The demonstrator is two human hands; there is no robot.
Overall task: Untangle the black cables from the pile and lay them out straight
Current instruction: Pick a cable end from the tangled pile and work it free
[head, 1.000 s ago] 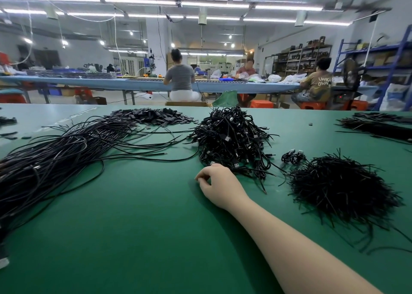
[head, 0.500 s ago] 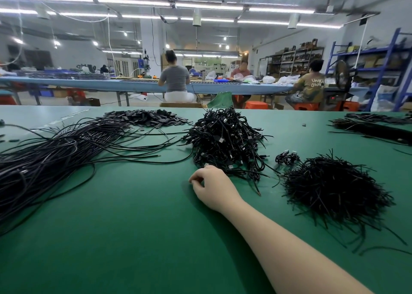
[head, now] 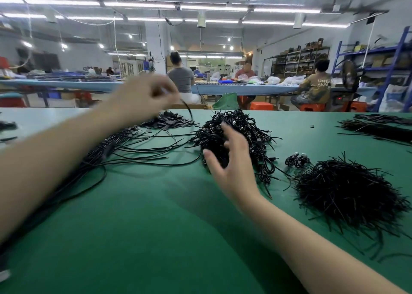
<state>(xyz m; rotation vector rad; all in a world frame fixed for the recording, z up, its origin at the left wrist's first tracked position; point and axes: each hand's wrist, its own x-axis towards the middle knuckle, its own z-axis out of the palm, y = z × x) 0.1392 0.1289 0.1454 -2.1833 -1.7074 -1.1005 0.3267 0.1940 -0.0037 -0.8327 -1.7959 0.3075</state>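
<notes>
While motion is blurring the left hand, its fingers pinching a black cable, right hand spreading open against tangled pile, partly hiding it.

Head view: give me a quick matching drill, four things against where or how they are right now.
Things:
1. left hand
2. right hand
3. tangled cable pile
4. heap of short black pieces

States:
A. far right on the green table, untouched
B. raised above the table, pinching a thin black piece
C. fingers spread, reaching into the cables
D. centre of the table, behind the right hand

Pairs: 1-B, 2-C, 3-D, 4-A
</notes>
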